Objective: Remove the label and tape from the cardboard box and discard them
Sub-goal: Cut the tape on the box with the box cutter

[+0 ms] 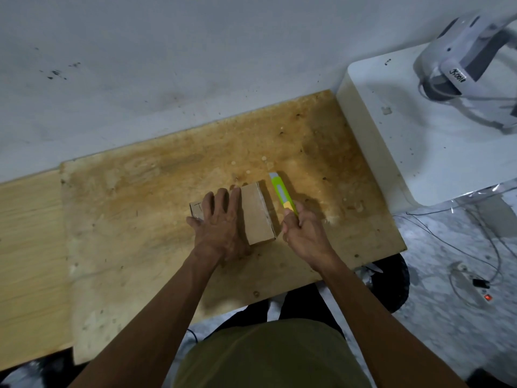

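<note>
A small brown cardboard box (258,214) lies on the plywood board (140,197) in the middle of the head view. My left hand (219,222) rests flat on the box's left part, fingers spread, pressing it down. My right hand (300,228) is just right of the box, closed around the handle of a green and yellow utility knife (282,193). The knife points away from me along the box's right side. Black pen marks show on the box's left end. Tape and label are not clearly visible.
A white table (419,152) stands to the right, carrying a white headset device (470,68). Cables and a power strip (481,289) lie on the floor at the lower right. A paler wooden surface (30,247) adjoins the board on the left. The wall is behind.
</note>
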Demonstrator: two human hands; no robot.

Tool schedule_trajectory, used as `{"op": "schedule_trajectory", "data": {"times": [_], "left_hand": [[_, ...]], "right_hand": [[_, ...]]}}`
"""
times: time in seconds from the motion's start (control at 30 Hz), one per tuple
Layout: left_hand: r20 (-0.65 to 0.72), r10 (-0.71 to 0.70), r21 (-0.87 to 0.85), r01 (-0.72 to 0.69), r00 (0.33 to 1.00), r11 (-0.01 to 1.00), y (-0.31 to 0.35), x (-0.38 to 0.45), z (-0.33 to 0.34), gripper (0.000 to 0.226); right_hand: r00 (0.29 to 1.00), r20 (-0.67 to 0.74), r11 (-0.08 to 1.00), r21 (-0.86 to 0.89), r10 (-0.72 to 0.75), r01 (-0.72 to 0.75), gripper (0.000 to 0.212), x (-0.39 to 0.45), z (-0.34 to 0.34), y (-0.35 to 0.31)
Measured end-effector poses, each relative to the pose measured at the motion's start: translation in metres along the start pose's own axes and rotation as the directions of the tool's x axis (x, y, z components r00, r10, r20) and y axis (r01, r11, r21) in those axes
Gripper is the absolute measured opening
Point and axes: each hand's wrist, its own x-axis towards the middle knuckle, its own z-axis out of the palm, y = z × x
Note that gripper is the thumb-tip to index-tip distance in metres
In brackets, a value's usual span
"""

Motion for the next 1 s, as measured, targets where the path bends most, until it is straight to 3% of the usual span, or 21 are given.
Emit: {"op": "schedule_trajectory", "data": {"times": [0.13, 0.3, 0.43, 1.0], "left_hand": [[-0.005, -0.002, 0.010, 0.002, 1.000, 1.000, -0.001, 0.000, 0.000, 0.141], [-0.022, -0.001, 0.012, 0.001, 1.000, 1.000, 0.000, 0.000, 0.000, 0.141], [-0.016, -0.006, 0.023, 0.007, 1.000, 1.000, 0.000, 0.000, 0.000, 0.141], [-0.016, -0.006, 0.014, 0.006, 1.000, 1.000, 0.001, -0.001, 0.000, 0.138]], "right_hand": [[0.999, 0.045, 0.997, -0.073, 0.008, -0.005, 0.019, -0.006, -0.006, -0.010], [0.993, 0.018, 0.937, -0.331, -0.114, 0.114, 0.050, -0.009, -0.004, -0.028], [0.985, 0.021, 0.889, -0.426, -0.173, 0.165, 0.053, -0.010, 0.001, -0.034], [0.980, 0.014, 0.876, -0.447, -0.197, 0.182, 0.053, -0.008, 0.012, -0.039]]}}
